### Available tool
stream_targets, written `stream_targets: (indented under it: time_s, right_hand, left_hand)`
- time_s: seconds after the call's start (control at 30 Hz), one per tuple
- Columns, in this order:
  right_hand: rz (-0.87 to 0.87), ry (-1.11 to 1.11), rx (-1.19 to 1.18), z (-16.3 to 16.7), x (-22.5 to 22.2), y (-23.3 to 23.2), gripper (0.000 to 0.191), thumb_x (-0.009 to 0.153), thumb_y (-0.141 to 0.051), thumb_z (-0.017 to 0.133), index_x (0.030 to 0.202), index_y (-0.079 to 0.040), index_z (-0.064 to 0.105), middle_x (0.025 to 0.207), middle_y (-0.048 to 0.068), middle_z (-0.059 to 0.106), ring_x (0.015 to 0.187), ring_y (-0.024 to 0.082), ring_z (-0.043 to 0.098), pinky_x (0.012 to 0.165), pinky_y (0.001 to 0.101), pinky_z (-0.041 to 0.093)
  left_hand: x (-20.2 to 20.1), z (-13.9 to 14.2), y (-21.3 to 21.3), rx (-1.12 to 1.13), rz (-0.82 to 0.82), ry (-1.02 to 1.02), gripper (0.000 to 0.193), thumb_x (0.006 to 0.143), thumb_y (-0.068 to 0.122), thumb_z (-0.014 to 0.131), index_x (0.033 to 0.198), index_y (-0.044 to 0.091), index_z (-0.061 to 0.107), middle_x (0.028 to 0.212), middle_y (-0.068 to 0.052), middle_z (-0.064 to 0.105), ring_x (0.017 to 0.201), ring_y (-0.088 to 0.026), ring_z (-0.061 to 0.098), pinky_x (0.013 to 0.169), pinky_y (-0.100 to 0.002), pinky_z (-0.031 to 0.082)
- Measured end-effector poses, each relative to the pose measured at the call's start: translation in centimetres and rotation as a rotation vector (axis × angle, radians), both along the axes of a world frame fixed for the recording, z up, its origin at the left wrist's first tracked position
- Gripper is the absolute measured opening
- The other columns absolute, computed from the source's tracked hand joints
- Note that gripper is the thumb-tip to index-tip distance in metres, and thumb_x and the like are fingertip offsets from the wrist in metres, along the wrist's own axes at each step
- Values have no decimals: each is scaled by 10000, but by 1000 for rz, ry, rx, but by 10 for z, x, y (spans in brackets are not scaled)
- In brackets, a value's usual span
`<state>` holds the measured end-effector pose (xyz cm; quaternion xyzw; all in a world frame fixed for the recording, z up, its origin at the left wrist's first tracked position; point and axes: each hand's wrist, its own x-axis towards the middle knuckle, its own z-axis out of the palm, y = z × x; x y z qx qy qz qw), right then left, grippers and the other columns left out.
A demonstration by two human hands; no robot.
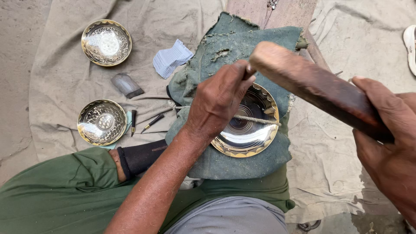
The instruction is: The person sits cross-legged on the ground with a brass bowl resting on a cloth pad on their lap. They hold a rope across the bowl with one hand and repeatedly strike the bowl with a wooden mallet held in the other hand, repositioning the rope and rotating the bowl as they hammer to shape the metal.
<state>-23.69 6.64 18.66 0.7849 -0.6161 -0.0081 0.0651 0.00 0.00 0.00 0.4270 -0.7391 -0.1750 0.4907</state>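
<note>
A pale cloth (65, 78) covers the ground across most of the frame, creased and dusty. At the bottom, the person's green trouser legs (56, 190) fill the lower left and centre, with a black ankle band (141, 157) showing at one knee. A ragged green pad (229, 56) lies in the middle, running from the top centre down to the lap, over a wooden block (286, 13) whose end shows at the top.

On the pad, right of centre, sits a shiny brass plate (247, 134) with a scalloped rim. A cord (255, 120) runs across its face. The left hand (216, 102) comes up from the lower centre and covers the plate's left edge; its fingers are pinched shut on a thin punch (248, 69), of which only the top shows.

The right hand (385, 151), at the right edge, is clamped around a dark wooden mallet (312, 84), which slants up to the left above the plate, with its pale head just beside the punch top. The mallet hides part of the pad's upper right.

In the upper left lies a bowl (106, 42), brass and patterned; a second bowl (102, 122) lies at centre left. Between them are a grey stone (126, 85) and a folded paper (172, 57). Two small tools (143, 122) lie just right of the lower bowl. A sandal (409, 45) shows at the far right edge.
</note>
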Motion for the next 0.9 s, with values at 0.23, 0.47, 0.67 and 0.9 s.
stream_targets:
  time_s: [0.23, 0.47, 0.67, 0.9]
  right_hand:
    - [22, 144, -45, -2, 9, 8, 623, 831, 10, 809, 1413, -57, 596, 824, 155, 640, 662, 230, 621, 615, 353, 523]
    - [20, 38, -65, 4, 17, 2, 557, 890, 9, 782, 1418, -20, 606, 847, 188, 640, 663, 243, 616, 601, 361, 507]
    - [-110, -39, 40, 16, 33, -9, 503, 949, -34, 747, 1431, -27, 604, 763, 150, 635, 604, 218, 636, 566, 333, 515]
    - [-162, -511, -54, -29, 4, 15, 475, 984, -57, 791, 1379, 68, 559, 1001, 156, 667, 837, 194, 667, 731, 300, 566]
  left_hand:
    - [5, 14, 4, -22, -35, -11, 361, 1060, 157, 699, 1379, 176, 531, 1053, -41, 697, 935, -162, 739, 805, -287, 661]
    - [3, 19, -1, 21, -12, 37, 265, 1053, 159, 701, 1295, 109, 608, 1022, -49, 720, 886, -154, 755, 744, -253, 671]
    - [1, 19, -5, 108, 24, 46, 224, 1045, 189, 731, 1218, 86, 634, 947, -51, 718, 835, -157, 758, 696, -274, 654]
    - [17, 34, 7, 39, 75, 354, 273, 1051, 167, 761, 1279, 94, 631, 1062, -45, 763, 911, -130, 792, 809, -226, 691]
